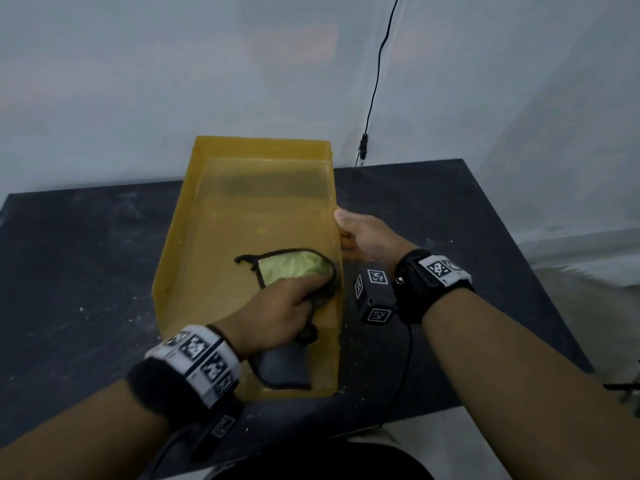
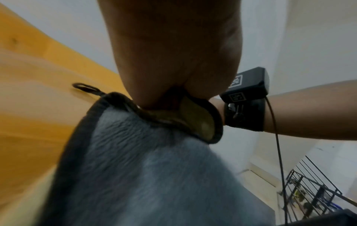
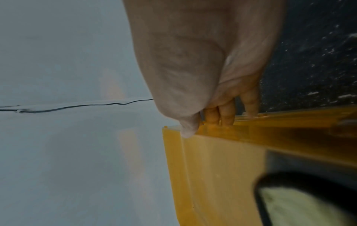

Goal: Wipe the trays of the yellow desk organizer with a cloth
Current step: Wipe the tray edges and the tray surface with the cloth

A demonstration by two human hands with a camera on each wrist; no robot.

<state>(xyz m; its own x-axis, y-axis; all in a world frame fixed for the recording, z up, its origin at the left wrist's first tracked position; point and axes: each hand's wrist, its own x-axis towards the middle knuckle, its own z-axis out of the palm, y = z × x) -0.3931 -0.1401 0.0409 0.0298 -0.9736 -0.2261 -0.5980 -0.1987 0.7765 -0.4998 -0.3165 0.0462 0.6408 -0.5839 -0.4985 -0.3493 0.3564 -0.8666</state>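
Head view: a translucent yellow desk organizer tray (image 1: 221,237) sits on a dark table (image 1: 76,271) against a pale wall. Inside it, near the right wall, lies a green cloth with black edging (image 1: 294,266). The left hand (image 1: 277,313) grips the cloth, fingers curled into it. The right hand (image 1: 367,237) pinches the tray's right rim, thumb inside, fingers outside. A black cable (image 1: 375,74) hangs down the wall.
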